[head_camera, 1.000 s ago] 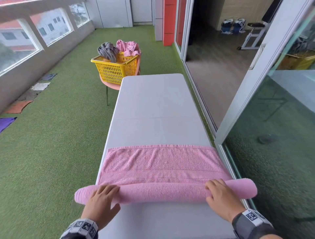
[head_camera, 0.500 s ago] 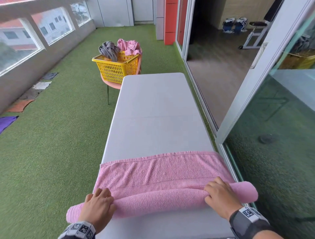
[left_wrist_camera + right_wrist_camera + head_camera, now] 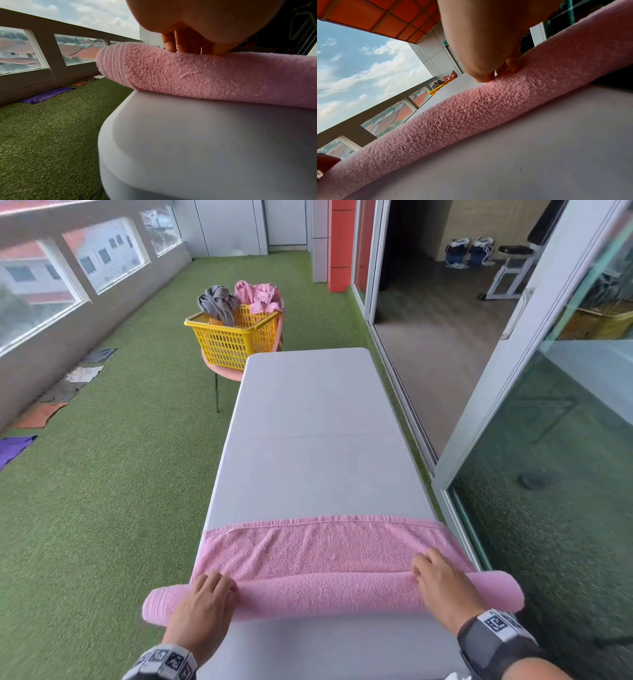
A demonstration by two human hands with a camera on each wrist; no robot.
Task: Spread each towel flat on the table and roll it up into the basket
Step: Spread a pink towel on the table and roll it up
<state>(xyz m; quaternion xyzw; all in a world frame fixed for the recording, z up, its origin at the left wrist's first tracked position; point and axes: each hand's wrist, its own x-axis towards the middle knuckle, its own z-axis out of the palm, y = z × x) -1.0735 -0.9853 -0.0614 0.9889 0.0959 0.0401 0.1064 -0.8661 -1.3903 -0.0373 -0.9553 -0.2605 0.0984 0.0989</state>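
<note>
A pink towel (image 3: 325, 594) lies across the near end of the white table (image 3: 308, 422), its near part rolled into a thick tube that overhangs both table edges. A short flat strip (image 3: 325, 542) stays unrolled beyond the tube. My left hand (image 3: 202, 601) lies over the roll near its left end, fingers curled over the top. My right hand (image 3: 442, 587) grips the roll near its right end, fingertips at the far crease. The left wrist view shows fingers (image 3: 185, 40) on the roll (image 3: 205, 75). In the right wrist view, fingertips (image 3: 496, 75) pinch its top (image 3: 471, 115).
A yellow basket (image 3: 236, 337) stands on a pink stool (image 3: 222, 369) past the table's far left corner, with a grey towel (image 3: 219, 302) and pink cloth (image 3: 260, 296) hanging on it. Several cloths (image 3: 37, 414) lie on the grass by the left wall. A glass sliding door (image 3: 513, 371) runs along the right.
The roll has grown thicker and taken up more of the flat strip. Both hands drew back with curled fingers, then reached forward over the top of the roll again.
</note>
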